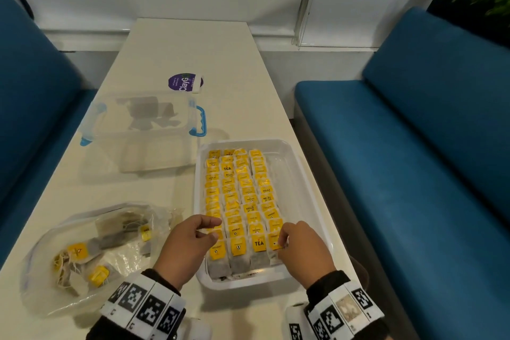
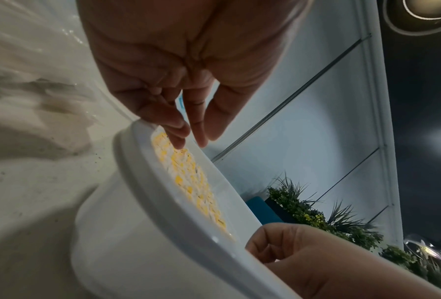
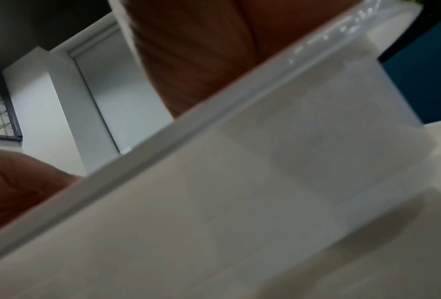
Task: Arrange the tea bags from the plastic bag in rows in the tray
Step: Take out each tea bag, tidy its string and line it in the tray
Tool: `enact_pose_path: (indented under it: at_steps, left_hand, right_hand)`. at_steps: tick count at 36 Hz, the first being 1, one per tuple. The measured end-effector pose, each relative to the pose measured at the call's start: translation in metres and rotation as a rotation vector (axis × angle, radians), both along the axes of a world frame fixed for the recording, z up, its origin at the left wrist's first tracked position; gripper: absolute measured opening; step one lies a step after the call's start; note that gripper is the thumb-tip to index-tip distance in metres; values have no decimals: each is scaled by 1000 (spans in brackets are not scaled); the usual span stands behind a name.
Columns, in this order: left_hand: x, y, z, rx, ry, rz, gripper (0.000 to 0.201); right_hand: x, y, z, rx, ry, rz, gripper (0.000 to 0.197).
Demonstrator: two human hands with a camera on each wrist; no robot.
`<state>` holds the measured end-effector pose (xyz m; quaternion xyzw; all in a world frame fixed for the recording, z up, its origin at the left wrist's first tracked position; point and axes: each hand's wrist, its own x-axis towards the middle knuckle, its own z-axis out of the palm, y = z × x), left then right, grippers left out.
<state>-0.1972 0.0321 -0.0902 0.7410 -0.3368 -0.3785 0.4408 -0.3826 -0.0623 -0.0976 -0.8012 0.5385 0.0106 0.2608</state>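
A white tray (image 1: 309, 182) holds several columns of tea bags (image 1: 242, 196) with yellow tags, packed from far to near end. My left hand (image 1: 214, 229) hovers over the near left column; its fairly straight fingers (image 2: 180, 141) touch the tags there. My right hand (image 1: 283, 239) has curled fingers that pinch the yellow tag of a tea bag (image 1: 274, 243) at the near end of the rightmost column. The plastic bag (image 1: 91, 254), lying open left of the tray, still contains loose tea bags. In the right wrist view only the tray wall (image 3: 265, 161) and palm show.
A clear storage box (image 1: 143, 130) with blue latches stands behind the bag, left of the tray's far end. A purple round label (image 1: 185, 82) lies farther back. Blue benches (image 1: 414, 174) flank the narrow table. The tray's right strip (image 1: 287, 174) holds no bags.
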Motion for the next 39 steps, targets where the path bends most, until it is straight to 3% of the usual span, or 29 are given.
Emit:
enact_pose_path:
  at_steps: [10,14,18,23,28,33,36,39]
  left_hand:
    - [-1,3,6,5,25,-5,22]
    - [6,11,17,-64,82,23,24]
    - [23,25,35,-195,55,157,27]
    - [57,56,54,-320,-60,417,23]
    - [90,95,54,-151,-432,583,20]
    - [108,120,29,153,-572,649,28]
    - [108,125,13,333,-543,552,17]
    - [109,126,2,378,-455,451,27]
  right_hand:
    - [1,-2,-3,49,-15,30,16]
    - [3,-2,18,16,-59,20,14]
    - [21,-1,49,18,-208,76,17]
    - [66,13,83,176,-503,152,13]
    - [133,37,94,312,-594,290,15]
    - [200,64,79,193,-367,586,21]
    - [228,83,64,45,-119,846,27]
    - [243,97,55,-173,102,1083,31]
